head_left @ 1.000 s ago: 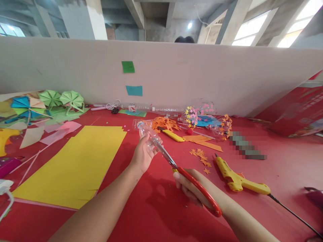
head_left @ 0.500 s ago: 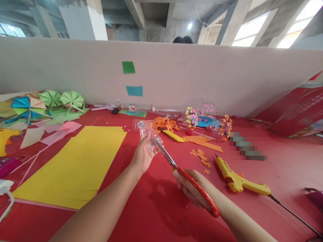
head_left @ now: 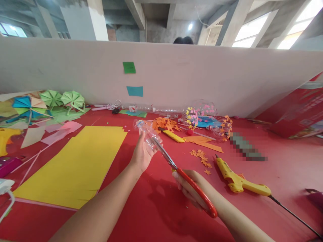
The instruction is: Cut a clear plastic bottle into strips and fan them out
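My left hand (head_left: 142,152) is wrapped round a clear plastic bottle piece (head_left: 145,129), its neck pointing up and away from me. In my right hand (head_left: 190,188) is a pair of scissors (head_left: 196,189) with red handles. The metal blades reach up and left to the plastic and overlap it; whether they are cutting into it I cannot tell. Beyond the bottle piece lies a pile of orange paper scraps (head_left: 166,123). A yellow utility knife (head_left: 173,136) rests just right of it.
Yellow paper sheets (head_left: 73,164) lie on the left of the red table (head_left: 161,225). A yellow glue gun (head_left: 234,178) with a cord is at right, near orange paper stars (head_left: 200,154). Star-covered bottle pieces (head_left: 191,117) and folded paper umbrellas (head_left: 72,99) stand by the white partition (head_left: 202,74).
The scissors' red handle has shifted very slightly left. The bottle piece has turned a little in my left hand. Otherwise both hands are almost where they were.
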`<state>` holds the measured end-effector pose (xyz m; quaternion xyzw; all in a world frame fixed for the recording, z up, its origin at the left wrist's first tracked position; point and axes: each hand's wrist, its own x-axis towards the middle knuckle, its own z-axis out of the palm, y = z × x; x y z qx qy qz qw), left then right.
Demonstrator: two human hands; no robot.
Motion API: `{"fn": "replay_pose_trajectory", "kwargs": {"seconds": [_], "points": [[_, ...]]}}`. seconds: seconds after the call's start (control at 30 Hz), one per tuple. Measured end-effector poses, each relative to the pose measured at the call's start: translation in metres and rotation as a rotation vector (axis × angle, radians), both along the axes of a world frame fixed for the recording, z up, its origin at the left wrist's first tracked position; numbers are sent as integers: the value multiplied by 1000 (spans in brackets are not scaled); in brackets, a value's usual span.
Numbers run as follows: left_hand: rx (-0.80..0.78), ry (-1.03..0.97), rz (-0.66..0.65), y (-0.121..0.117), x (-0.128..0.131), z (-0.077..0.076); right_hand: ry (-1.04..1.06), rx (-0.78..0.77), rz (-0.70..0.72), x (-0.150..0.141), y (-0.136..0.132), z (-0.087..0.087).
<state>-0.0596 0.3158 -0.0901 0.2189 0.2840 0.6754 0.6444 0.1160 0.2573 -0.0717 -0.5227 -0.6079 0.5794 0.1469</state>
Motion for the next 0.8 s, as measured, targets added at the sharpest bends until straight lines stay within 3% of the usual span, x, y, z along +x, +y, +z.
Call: {"fn": "replay_pose_trajectory", "kwargs": {"seconds": [0.2,0.47,0.8], "points": [[6,17,18,1,0,-1,34,52,25,2,-2,-5],[37,39,-57,0,5,-5,74,58,1,2,-4,-3],[32,18,-60,2,3,-5,-17,-16,-85,-5,-5,-2]]}}
